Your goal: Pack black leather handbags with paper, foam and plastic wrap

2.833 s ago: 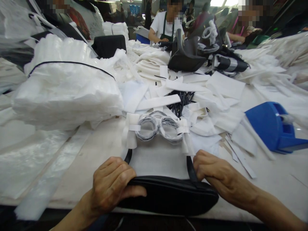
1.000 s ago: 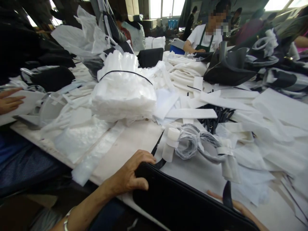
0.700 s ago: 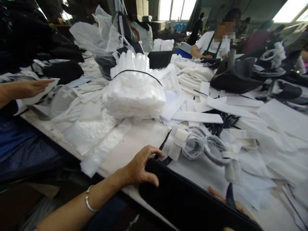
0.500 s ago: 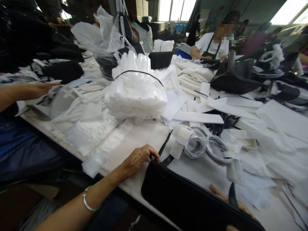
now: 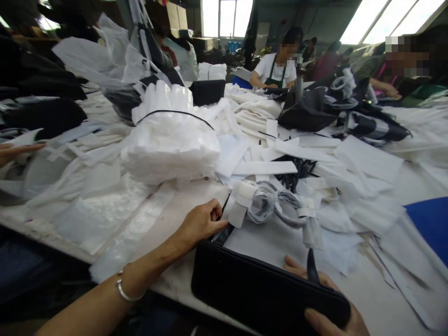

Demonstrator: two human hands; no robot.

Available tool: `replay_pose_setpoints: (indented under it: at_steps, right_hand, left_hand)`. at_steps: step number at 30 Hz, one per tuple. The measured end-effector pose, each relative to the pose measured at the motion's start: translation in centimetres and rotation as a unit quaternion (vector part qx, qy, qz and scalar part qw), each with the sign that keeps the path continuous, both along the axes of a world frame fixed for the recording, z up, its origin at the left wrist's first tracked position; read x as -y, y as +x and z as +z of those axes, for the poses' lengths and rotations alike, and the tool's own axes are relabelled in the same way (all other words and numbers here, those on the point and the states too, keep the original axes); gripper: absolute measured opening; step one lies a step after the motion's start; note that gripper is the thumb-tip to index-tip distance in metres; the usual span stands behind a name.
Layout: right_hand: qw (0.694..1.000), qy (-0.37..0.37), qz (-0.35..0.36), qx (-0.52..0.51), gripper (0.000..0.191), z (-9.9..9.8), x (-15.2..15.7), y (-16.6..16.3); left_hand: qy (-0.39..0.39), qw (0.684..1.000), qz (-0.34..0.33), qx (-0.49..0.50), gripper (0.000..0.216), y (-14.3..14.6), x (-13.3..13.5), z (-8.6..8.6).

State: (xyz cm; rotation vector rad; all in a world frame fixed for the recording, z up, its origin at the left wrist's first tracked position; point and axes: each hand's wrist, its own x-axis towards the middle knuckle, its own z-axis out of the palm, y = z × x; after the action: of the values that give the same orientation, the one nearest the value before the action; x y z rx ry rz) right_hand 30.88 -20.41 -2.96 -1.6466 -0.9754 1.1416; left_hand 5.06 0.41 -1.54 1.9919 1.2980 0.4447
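A black bag [image 5: 259, 291] lies at the near edge of the table. My left hand [image 5: 201, 223] is closed in a pinch on the bag's black strap [image 5: 224, 231] near its left corner. Under the bag's right end, my right hand [image 5: 327, 303] grips it, thumb on the near side and fingers behind. The other strap [image 5: 311, 266] rises past those fingers. Just beyond the bag lie the handles wrapped in clear film and white foam pieces [image 5: 271, 207].
A stack of white foam sheets tied with a black cord [image 5: 168, 137] stands at centre left. Loose white strips [image 5: 266, 167] cover the table. A blue bin [image 5: 432, 224] is at the right. Another person's hand [image 5: 14, 150] is at the far left; people work at the far end.
My left hand slid off the bag's top edge and pinched the strap. My right hand wrapped further around the bag's right end. The view swung right, bringing the blue bin in.
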Motion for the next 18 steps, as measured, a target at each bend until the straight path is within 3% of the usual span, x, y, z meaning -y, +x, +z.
replay_pose_setpoints:
  at_steps: [6, 12, 18]
  right_hand:
    - [0.996, 0.044, 0.070, 0.032, 0.052, -0.6, 0.0, 1.1]
    - [0.998, 0.034, 0.055, -0.004, 0.063, -1.0, 0.6, 1.3]
    - [0.997, -0.041, 0.039, 0.056, 0.066, -0.9, 0.9, 1.1]
  left_hand:
    - [-0.053, 0.996, -0.036, -0.057, 0.014, 0.4, -1.1, 0.4]
    - [-0.143, 0.988, -0.060, -0.007, 0.015, 0.4, -0.9, 2.1]
    - [-0.351, 0.919, -0.171, 0.059, 0.019, 0.5, -2.5, 1.8]
